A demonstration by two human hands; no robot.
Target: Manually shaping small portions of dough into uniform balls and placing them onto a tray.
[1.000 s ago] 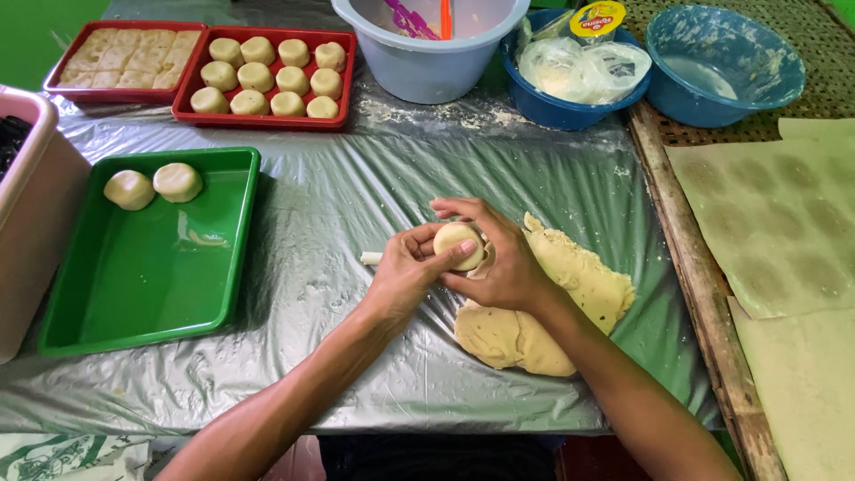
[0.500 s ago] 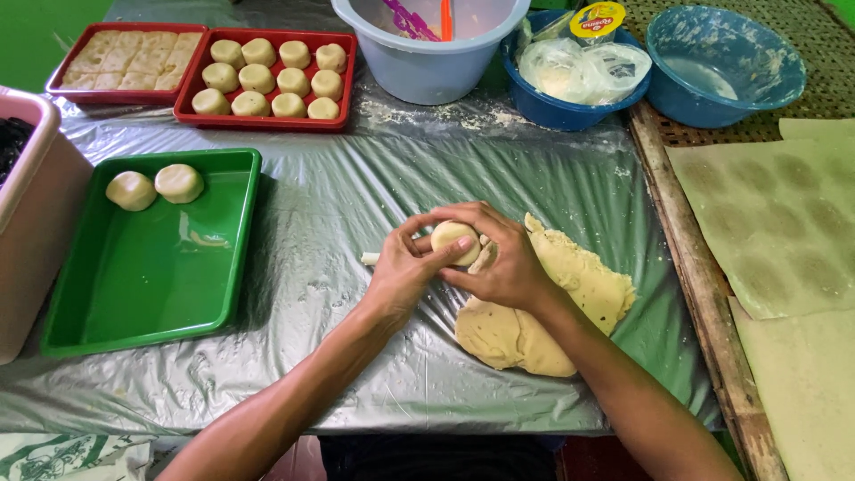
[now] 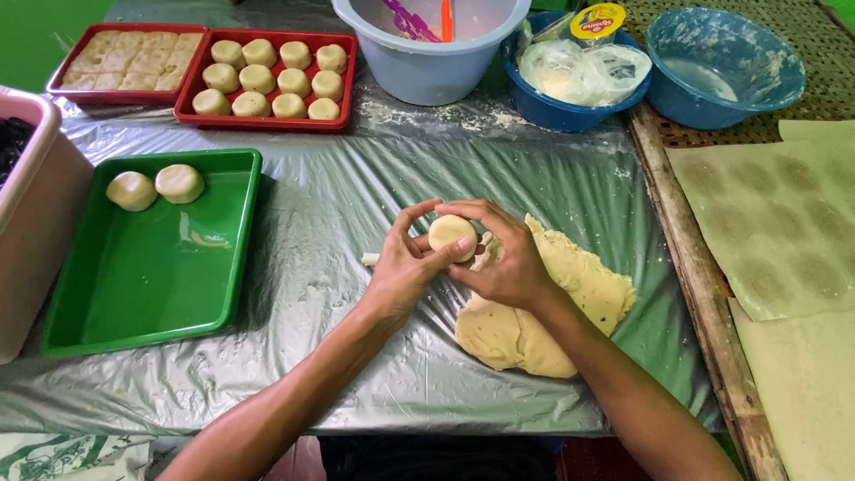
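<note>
My left hand and my right hand meet over the plastic-covered table, both closed around one round dough ball. Its pale smooth top shows between my fingertips. Just to the right, under my right wrist, lies a flat slab of yellow dough. A small scrap of dough rests on the plastic beside my left thumb. A green tray to the left holds two formed dough balls in its far corner.
At the back stand a red tray of round dough pieces, a red tray of square pieces, a pale bucket, and two blue bowls. A pink tub sits far left. Stained paper sheets cover the right side.
My fingers have shifted around the dough ball, turning it; more of its top now shows. Both hands stay in the same spot above the table.
</note>
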